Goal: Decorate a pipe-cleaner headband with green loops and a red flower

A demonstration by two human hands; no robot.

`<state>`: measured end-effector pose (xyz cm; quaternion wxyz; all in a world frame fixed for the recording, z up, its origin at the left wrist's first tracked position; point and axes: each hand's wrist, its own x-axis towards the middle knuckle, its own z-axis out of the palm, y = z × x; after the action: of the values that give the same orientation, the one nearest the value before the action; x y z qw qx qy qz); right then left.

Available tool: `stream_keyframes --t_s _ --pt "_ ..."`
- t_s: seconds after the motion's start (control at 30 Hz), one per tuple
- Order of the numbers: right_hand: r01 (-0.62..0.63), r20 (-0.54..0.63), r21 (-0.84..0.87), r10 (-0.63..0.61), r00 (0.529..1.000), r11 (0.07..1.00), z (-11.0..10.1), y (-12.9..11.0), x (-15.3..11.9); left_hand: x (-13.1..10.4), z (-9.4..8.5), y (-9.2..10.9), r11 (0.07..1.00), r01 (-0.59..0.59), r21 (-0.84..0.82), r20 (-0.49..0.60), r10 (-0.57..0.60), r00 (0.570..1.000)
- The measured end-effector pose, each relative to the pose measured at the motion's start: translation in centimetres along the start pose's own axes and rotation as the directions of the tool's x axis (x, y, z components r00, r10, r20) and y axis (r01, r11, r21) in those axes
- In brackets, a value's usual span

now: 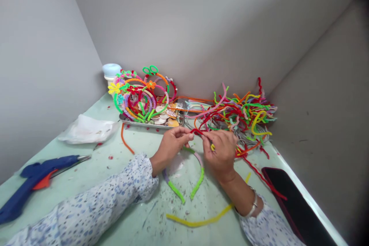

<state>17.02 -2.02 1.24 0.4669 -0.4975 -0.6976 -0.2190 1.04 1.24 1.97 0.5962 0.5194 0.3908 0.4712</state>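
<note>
A red pipe cleaner (197,132) is stretched between my two hands, above the middle of the table. My left hand (173,144) pinches its left part between thumb and fingers. On the other side my right hand (220,152) has its fingers closed on the same red piece. Just below the hands lies a headband (198,182) wrapped in green and lilac, its upper part partly hidden by my left hand. A yellow pipe cleaner (198,223) lies nearer to me, passing beside my right forearm.
A metal tray (148,125) holds colourful headbands and shell-like pieces. Mixed pipe cleaners (245,111) heap at the back right. A blue glue gun (37,175) and plastic bag (88,130) lie left, a dark phone (296,203) right. A white container (111,72) stands behind.
</note>
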Motion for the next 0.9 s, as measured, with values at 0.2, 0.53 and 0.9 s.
stream_keyframes --t_s 0.2,0.53,0.9 --pt "0.007 -0.008 0.069 -0.006 1.0 0.998 -0.03 -0.97 -0.08 -0.3 0.54 -0.53 0.997 0.011 -0.076 0.007 -0.011 1.0" --pt "0.004 0.054 0.133 -0.011 0.998 0.991 0.37 -0.8 -0.34 -0.22 0.22 -0.44 0.995 0.012 -0.101 -0.037 -0.016 0.999" --pt "0.018 0.03 0.137 -0.023 0.999 0.99 0.5 -0.96 -0.37 -0.59 0.65 -0.44 1.0 -0.007 -0.025 -0.076 0.006 0.997"
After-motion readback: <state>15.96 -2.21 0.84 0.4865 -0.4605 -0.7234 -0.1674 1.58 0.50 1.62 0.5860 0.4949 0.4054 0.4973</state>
